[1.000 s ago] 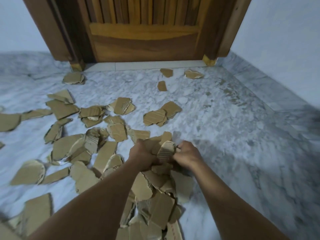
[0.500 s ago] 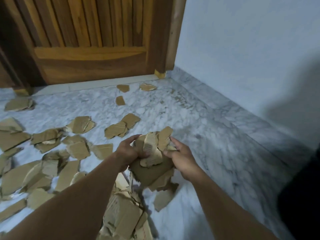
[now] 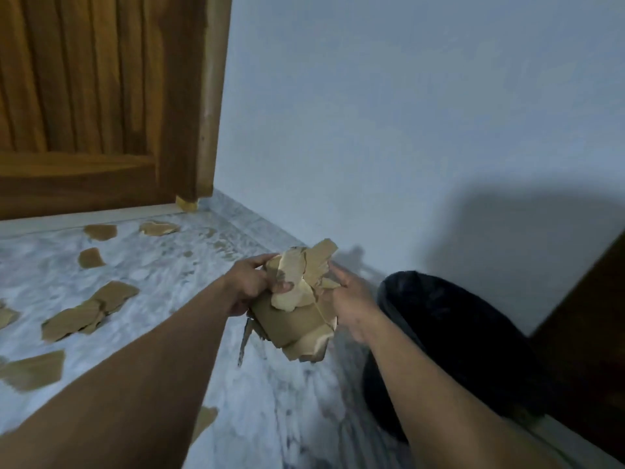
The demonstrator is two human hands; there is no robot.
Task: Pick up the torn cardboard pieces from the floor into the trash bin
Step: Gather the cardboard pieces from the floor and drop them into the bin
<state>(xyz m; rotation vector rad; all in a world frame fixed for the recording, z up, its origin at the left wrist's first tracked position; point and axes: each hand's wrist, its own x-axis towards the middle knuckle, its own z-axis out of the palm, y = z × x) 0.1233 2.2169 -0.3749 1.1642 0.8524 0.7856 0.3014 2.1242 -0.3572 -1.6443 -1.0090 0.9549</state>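
A bundle of torn brown cardboard pieces (image 3: 297, 309) is held above the marble floor between both hands. My left hand (image 3: 248, 286) grips its left side, fingers curled around the pieces. My right hand (image 3: 351, 299) presses against its right side. Just right of the bundle stands a black trash bin (image 3: 449, 336), its dark opening partly hidden behind my right forearm. More torn cardboard pieces (image 3: 84, 313) lie scattered on the floor to the left.
A wooden door (image 3: 94, 96) and its frame fill the upper left. A pale wall (image 3: 389, 130) runs along the right of the marble floor (image 3: 169, 265). A dark wooden panel (image 3: 588, 333) stands right of the bin.
The bundle has been lifted off the floor pile and carried right. The view has swung right, bringing the black bin into sight beside my hands.
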